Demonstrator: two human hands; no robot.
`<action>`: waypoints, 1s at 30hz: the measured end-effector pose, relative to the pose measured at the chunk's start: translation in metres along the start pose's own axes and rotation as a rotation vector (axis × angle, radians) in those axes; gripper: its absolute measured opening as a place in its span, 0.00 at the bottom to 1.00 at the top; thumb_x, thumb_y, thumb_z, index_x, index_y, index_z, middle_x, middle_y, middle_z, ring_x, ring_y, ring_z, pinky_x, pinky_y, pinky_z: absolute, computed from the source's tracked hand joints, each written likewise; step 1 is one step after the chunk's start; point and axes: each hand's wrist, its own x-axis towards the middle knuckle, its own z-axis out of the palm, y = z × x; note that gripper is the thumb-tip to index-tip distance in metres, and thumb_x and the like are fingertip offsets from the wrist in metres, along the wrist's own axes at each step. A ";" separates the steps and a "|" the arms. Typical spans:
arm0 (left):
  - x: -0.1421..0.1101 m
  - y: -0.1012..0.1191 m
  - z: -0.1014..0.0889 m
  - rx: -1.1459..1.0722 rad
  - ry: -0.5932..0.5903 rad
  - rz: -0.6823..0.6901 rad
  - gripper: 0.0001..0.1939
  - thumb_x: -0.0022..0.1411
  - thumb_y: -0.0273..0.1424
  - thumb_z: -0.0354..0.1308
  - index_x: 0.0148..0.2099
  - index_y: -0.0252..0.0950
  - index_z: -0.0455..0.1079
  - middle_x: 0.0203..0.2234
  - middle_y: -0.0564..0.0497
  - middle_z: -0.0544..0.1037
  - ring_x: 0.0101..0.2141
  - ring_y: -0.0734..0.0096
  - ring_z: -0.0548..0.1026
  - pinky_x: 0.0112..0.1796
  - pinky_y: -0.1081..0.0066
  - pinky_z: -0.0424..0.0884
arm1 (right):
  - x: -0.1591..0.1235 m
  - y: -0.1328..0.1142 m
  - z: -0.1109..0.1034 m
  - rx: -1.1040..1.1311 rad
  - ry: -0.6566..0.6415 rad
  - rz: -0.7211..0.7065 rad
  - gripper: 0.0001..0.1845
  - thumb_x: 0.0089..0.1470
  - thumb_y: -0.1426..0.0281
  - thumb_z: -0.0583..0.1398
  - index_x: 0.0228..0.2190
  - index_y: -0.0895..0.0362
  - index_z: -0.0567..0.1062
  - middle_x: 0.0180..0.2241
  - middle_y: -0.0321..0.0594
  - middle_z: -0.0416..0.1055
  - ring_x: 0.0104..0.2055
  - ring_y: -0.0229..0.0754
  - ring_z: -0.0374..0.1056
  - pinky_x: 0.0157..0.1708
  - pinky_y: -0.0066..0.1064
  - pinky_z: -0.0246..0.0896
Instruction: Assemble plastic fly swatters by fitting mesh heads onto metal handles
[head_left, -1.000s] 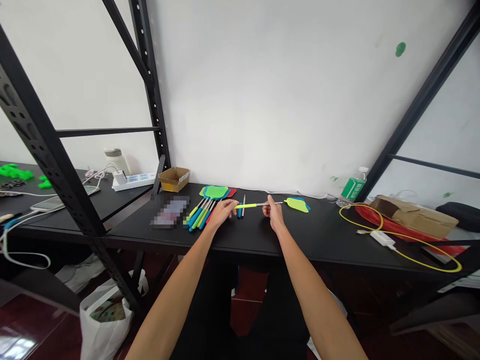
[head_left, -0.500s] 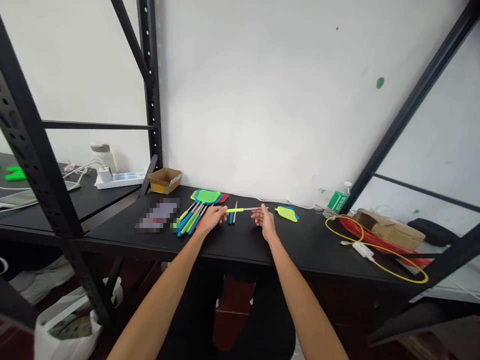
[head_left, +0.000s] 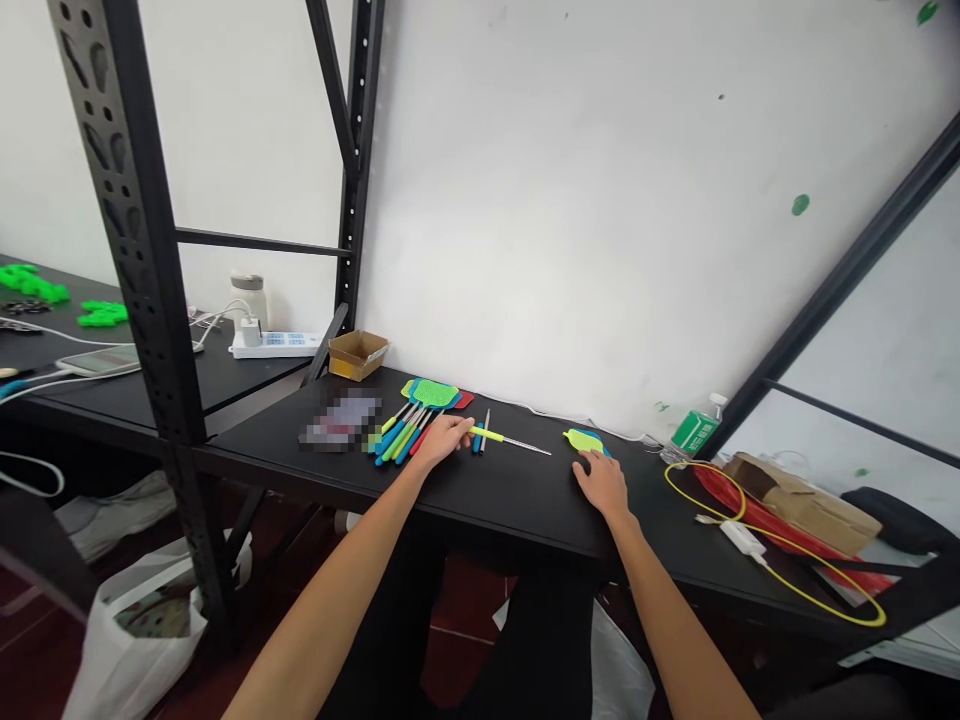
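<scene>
My left hand [head_left: 448, 438] is closed around the yellow-green grip of a fly swatter handle [head_left: 487, 434], whose thin metal rod points right with no head on it. My right hand [head_left: 602, 482] is over the near edge of a yellow-green swatter head [head_left: 583, 441], fingers apart and seeming to touch it. A blue swatter head [head_left: 600, 438] lies partly hidden under that one. Just beyond my left hand are a blue swatter handle [head_left: 477, 438] and a slim pen-like rod [head_left: 486, 430]. Left of it, several fly swatters [head_left: 435, 394] lie stacked, with green, blue and red heads.
An open cardboard box [head_left: 358, 356] and a pixelated flat object [head_left: 341, 420] are at the left of the black table [head_left: 510, 510]. A water bottle [head_left: 694, 430], a yellow cable [head_left: 817, 590] and a brown package [head_left: 802, 500] are at the right. Black shelf posts [head_left: 161, 250] flank the table.
My right hand has left the metal rod and moved right to the yellow-green head. The handle in my left hand now tilts down to the right. The camera view has turned.
</scene>
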 end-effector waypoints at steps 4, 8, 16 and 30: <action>0.000 0.000 0.000 0.012 0.000 0.004 0.23 0.61 0.49 0.55 0.26 0.35 0.74 0.19 0.49 0.75 0.20 0.72 0.67 0.26 0.71 0.62 | -0.003 -0.001 0.001 -0.046 -0.102 0.003 0.28 0.65 0.57 0.49 0.59 0.56 0.72 0.58 0.51 0.69 0.58 0.57 0.64 0.54 0.45 0.58; 0.002 -0.002 0.000 0.015 0.007 0.003 0.24 0.61 0.50 0.55 0.25 0.35 0.73 0.19 0.49 0.74 0.20 0.73 0.66 0.26 0.71 0.62 | -0.011 -0.013 -0.005 -0.097 -0.056 0.008 0.26 0.65 0.59 0.51 0.55 0.59 0.75 0.54 0.55 0.71 0.54 0.58 0.66 0.49 0.43 0.59; 0.004 -0.004 0.000 0.020 0.013 -0.009 0.25 0.61 0.51 0.55 0.26 0.35 0.74 0.18 0.49 0.75 0.19 0.72 0.66 0.25 0.71 0.61 | -0.028 -0.029 -0.015 -0.083 -0.020 -0.026 0.22 0.63 0.63 0.52 0.48 0.57 0.80 0.47 0.53 0.73 0.50 0.56 0.66 0.46 0.40 0.59; 0.001 0.003 0.000 0.032 0.004 -0.005 0.22 0.59 0.48 0.58 0.22 0.36 0.70 0.19 0.51 0.74 0.19 0.73 0.67 0.26 0.71 0.62 | -0.075 -0.047 -0.035 0.062 -0.096 -0.113 0.12 0.65 0.60 0.52 0.41 0.53 0.70 0.43 0.44 0.74 0.48 0.51 0.69 0.42 0.36 0.57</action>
